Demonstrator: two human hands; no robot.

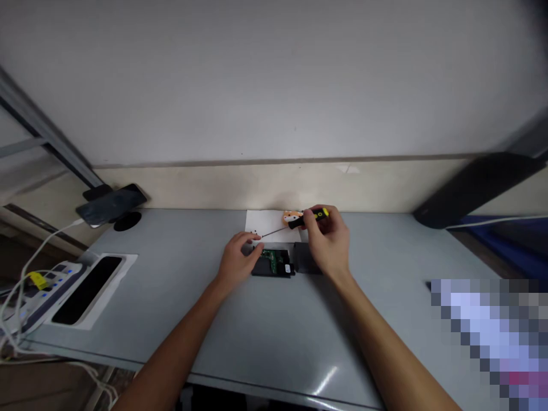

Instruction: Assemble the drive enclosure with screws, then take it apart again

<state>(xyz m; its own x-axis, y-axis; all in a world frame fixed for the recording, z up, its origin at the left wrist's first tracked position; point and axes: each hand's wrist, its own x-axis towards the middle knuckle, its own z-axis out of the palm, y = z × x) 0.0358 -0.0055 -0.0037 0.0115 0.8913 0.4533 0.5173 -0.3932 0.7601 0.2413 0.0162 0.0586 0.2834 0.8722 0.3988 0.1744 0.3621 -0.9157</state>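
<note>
A small black device with a green circuit board (pixel 274 261) exposed lies on the grey table, a dark cover piece (pixel 303 257) beside it on the right. My left hand (pixel 238 260) rests at the device's left end, fingers curled and pinched near its corner. My right hand (pixel 327 240) grips a black and yellow screwdriver (pixel 307 217). Its thin shaft points left and down toward my left fingertips. A white sheet of paper (pixel 265 220) lies behind the device, with a small orange figure (pixel 291 217) on it.
A phone (pixel 110 204) leans on a stand at the back left, a cable running from it. A white power strip (pixel 40 288) and a cable slot (pixel 88 288) sit at the left edge. A dark slanted object (pixel 475 188) stands at the right.
</note>
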